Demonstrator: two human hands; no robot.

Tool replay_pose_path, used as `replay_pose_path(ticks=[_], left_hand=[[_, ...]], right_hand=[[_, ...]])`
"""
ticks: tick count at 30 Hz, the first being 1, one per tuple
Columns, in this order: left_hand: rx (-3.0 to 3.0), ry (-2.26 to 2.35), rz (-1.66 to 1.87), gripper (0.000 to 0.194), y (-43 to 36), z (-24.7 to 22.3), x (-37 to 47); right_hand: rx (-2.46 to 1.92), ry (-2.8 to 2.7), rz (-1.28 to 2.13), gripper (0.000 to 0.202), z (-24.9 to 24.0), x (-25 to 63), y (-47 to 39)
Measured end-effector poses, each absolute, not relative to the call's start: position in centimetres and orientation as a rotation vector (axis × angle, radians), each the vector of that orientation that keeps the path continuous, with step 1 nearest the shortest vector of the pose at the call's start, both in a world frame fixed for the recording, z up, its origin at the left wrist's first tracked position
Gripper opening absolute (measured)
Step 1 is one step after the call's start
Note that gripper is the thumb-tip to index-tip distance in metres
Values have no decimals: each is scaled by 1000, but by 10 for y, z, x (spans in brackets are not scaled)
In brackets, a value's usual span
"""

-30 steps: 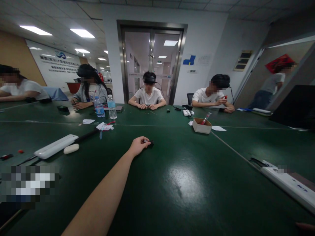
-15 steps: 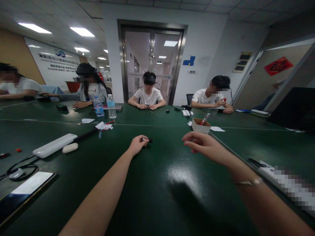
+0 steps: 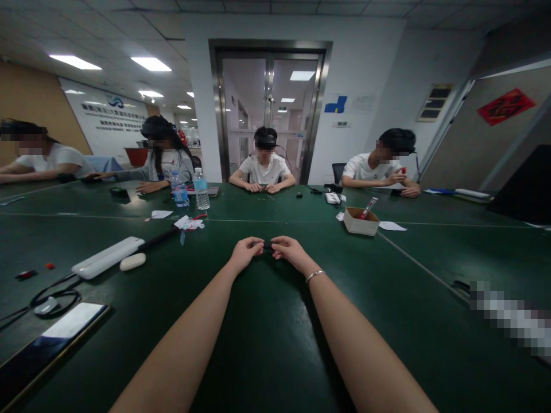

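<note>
A small black object [image 3: 267,246] lies between my two hands, low over the green table [image 3: 267,321]; its kind is too small to make out. My left hand [image 3: 247,253] pinches its left end between thumb and fingers. At the right end, the fingertips of my right hand [image 3: 291,252] close on the same object. Most of it is covered by my fingers. A silvery bracelet [image 3: 315,276] circles my right wrist.
Left are a phone [image 3: 55,338], a black cable [image 3: 55,298], a long white device [image 3: 107,258] and a white oval piece [image 3: 133,262]. Two water bottles [image 3: 201,189] stand ahead left, an open small box [image 3: 361,225] ahead right. Several people sit across the table.
My right hand has come in leftward and down from above the table, and its fingers have closed on the black object. My left hand keeps its hold. The view has shifted slightly.
</note>
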State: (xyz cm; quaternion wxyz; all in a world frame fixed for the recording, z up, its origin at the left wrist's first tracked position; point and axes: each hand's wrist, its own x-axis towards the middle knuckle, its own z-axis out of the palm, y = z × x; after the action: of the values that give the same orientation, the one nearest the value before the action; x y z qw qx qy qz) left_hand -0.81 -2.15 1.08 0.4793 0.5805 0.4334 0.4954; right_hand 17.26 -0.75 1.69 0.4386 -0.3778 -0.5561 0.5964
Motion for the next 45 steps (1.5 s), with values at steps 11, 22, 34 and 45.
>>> replay_pose_path(ticks=[11, 22, 34, 45], left_hand=[[1245, 928, 1178, 18, -23, 13, -10], [1292, 1040, 1077, 14, -26, 18, -5], [1424, 1127, 1053, 16, -23, 11, -3], [1507, 1148, 997, 27, -23, 13, -3]], right_hand=[[-900, -1324, 1486, 23, 11, 179, -7], [-891, -1387, 1507, 26, 15, 181, -11], [-823, -1391, 1560, 30, 14, 184, -10], [-798, -1419, 1536, 37, 8, 186, -6]])
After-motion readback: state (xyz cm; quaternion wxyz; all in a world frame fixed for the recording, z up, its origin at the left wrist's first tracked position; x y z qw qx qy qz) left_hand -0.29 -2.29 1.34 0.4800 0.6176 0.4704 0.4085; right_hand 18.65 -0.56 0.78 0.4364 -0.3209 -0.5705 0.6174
